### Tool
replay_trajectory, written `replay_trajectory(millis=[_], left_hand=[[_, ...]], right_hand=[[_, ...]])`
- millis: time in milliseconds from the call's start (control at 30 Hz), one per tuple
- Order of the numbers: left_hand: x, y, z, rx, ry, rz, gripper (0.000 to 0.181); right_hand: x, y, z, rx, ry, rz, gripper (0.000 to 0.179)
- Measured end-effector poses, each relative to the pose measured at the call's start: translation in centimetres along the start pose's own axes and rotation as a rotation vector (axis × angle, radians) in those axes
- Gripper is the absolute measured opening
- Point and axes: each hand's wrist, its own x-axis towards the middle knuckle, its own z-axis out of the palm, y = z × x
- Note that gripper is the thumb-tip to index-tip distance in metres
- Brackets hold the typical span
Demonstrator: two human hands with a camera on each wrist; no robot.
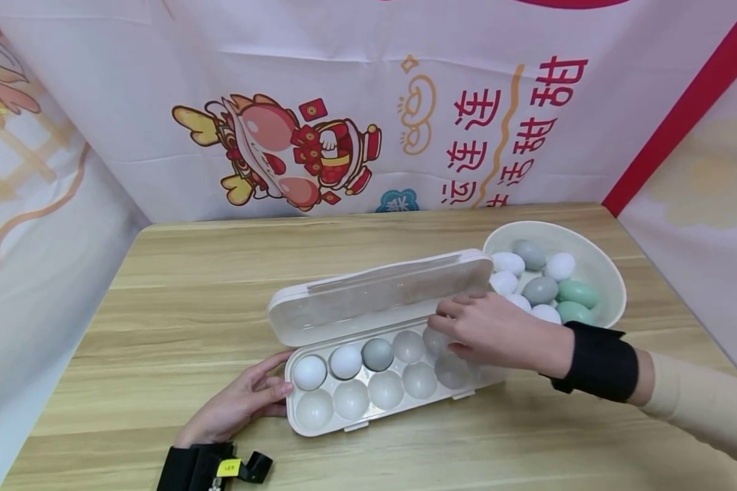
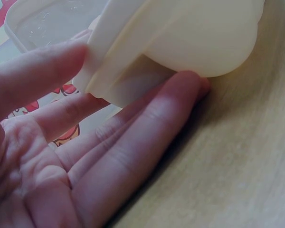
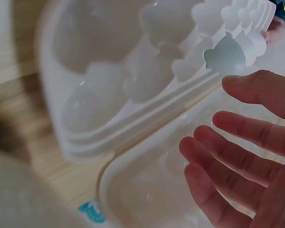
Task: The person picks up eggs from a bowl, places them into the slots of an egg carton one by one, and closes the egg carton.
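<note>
A white egg box (image 1: 385,390) with its clear-topped lid (image 1: 374,300) raised lies on the table. Two white eggs (image 1: 310,372) and a grey egg (image 1: 377,354) sit in the back row from the left; the front-row cups in sight hold nothing. At the box's left end, my left hand (image 1: 246,402) pinches the edge, thumb at the rim (image 2: 97,57) and fingers underneath. Over the right end hovers my right hand (image 1: 491,327), hiding some cups. Its fingers (image 3: 237,156) are spread and loosely bent in the right wrist view, holding nothing.
A cream bowl (image 1: 614,293) with several white, grey and green eggs (image 1: 576,293) stands at the back right, close to the lid's right corner. The wooden table (image 1: 190,293) ends at a printed cloth (image 1: 344,41) behind.
</note>
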Motion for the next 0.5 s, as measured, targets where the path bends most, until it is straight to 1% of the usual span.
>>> replay_trajectory(millis=[267, 400, 500], left_hand=[[0.1, -0.1, -0.1, 0.001, -0.001, -0.033, 0.057], [0.1, -0.1, -0.1, -0.005, -0.009, -0.026, 0.057], [0.1, 0.0, -0.1, -0.005, -0.007, -0.026, 0.057]], right_hand=[[-2.3, 2.2, -1.5, 0.021, 0.001, 0.079, 0.033], [-3.0, 3.2, -1.9, -0.006, 0.025, 0.111, 0.022], [-3.4, 3.8, -2.1, -0.017, 0.016, 0.136, 0.018]])
